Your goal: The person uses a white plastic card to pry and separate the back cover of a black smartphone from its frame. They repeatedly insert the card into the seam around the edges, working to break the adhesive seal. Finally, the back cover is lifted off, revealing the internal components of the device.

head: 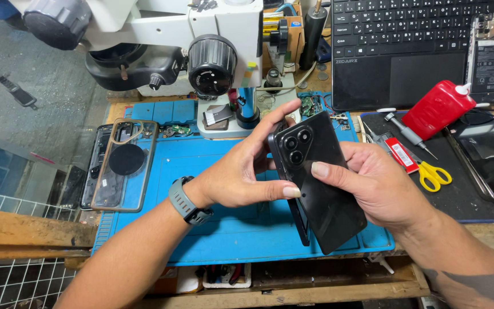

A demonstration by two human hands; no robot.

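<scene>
Black phone (321,183) held back-up over the blue mat (235,234), pinched between both hands: left grip (247,171) on its left edge, right grip (373,183) clasping its right.

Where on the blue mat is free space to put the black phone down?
The blue mat is bare under the left hand, between the clear phone case and the black phone. Near the microscope base, small parts crowd it.

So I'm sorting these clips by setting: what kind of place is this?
Most likely a phone repair bench: a stereo microscope over a blue work mat, and both hands holding a black phone.
</scene>
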